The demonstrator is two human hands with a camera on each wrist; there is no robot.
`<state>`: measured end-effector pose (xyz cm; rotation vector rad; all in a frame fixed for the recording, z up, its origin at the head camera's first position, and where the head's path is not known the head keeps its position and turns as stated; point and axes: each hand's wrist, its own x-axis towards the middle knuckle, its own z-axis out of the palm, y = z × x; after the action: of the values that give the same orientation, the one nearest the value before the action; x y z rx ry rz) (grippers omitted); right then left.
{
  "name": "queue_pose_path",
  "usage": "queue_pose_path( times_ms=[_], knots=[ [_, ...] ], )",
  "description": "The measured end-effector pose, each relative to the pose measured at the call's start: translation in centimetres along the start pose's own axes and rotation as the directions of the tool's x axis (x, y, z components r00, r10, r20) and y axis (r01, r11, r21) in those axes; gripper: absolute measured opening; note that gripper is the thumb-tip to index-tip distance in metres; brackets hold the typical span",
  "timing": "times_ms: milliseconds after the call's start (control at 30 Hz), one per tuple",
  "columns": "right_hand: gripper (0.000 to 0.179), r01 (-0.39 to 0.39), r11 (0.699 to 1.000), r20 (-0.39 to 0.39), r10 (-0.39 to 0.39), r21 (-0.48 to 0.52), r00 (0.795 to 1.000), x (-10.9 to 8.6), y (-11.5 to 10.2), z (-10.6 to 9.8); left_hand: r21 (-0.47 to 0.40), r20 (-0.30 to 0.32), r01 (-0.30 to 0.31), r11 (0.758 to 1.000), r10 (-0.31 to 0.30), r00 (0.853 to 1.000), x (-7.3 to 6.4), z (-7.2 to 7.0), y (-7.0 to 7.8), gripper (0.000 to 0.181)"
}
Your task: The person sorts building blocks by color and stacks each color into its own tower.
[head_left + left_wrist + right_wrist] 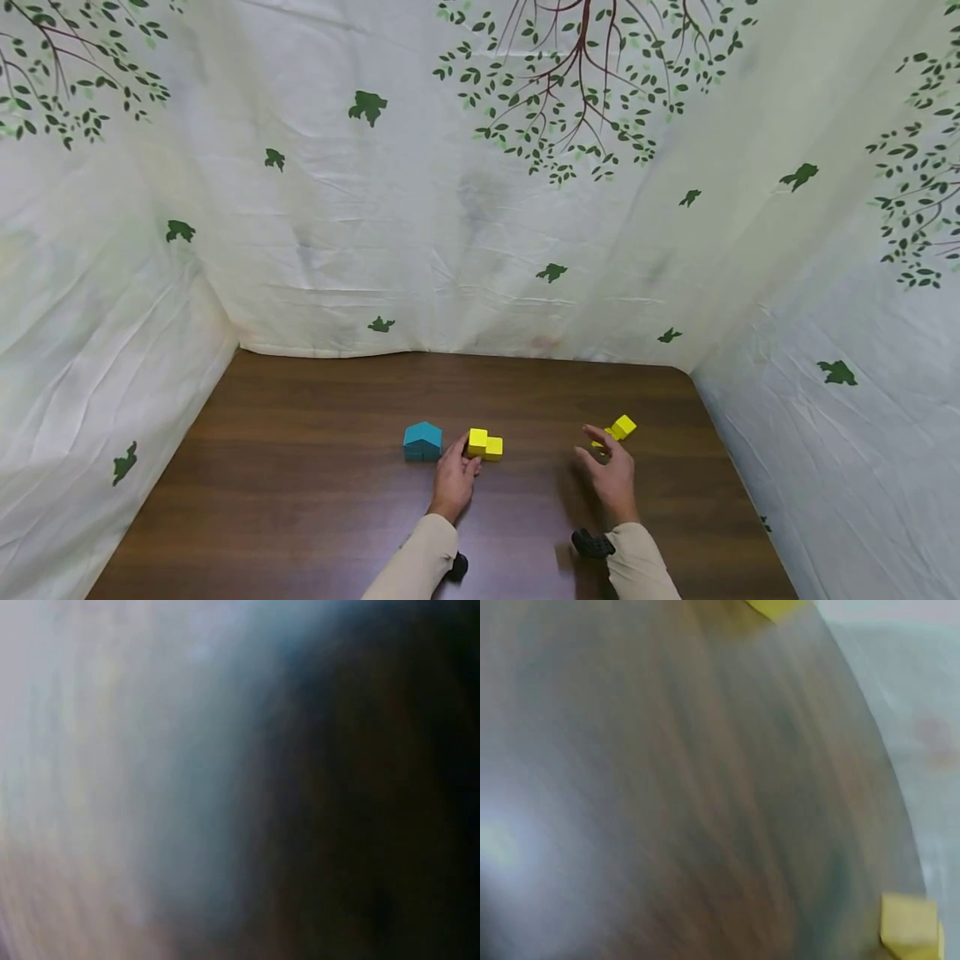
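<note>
Close to the middle of the table, my left hand holds a yellow block piece made of joined cubes, with the thumb at its front and the fingers along its left side. Just left of that hand stands a blue house-shaped block with a peaked top. On the right, my right hand has thumb and forefinger spread apart, nothing between them. Beyond its fingers lies a second yellow block piece, partly hidden by the hand. The left wrist view is too dark and blurred to make out anything.
The brown wooden table has a rounded far right corner. White cloth printed with leaves and branches hangs along its back and both sides. In the right wrist view, yellow blocks show at the lower right and at the top edge.
</note>
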<state>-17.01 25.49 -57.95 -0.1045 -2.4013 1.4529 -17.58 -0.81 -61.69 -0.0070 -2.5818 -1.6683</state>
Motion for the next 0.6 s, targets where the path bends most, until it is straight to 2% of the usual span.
queue_pose_path(
  times_ms=[133, 267, 400, 600],
  knots=[
    [0.036, -0.055, 0.998, -0.096, 0.054, -0.013, 0.994, 1.2, 1.4, -2.0, 0.006, 0.000, 0.003, 1.000, -0.003, 1.000, 0.0, 0.0, -0.1, 0.048],
    [0.036, -0.121, 0.992, -0.169, 0.112, -0.045, 0.979, 2.6, 3.1, -3.3, -0.003, -0.003, 0.002, 1.000, -0.002, 1.000, -0.1, 0.0, -0.2, 0.048],
    [0.038, -0.155, 0.986, -0.182, 0.141, -0.066, 0.973, 4.0, 4.2, -4.2, -0.012, -0.002, -0.001, 1.000, 0.001, 1.000, -0.1, -0.1, -0.2, 0.049],
    [0.039, -0.136, 0.982, -0.152, 0.115, -0.134, 0.982, 5.7, 5.9, -5.2, -0.013, 0.002, -0.005, 1.000, 0.005, 1.000, 0.0, -0.1, -0.2, 0.049]
  ],
)
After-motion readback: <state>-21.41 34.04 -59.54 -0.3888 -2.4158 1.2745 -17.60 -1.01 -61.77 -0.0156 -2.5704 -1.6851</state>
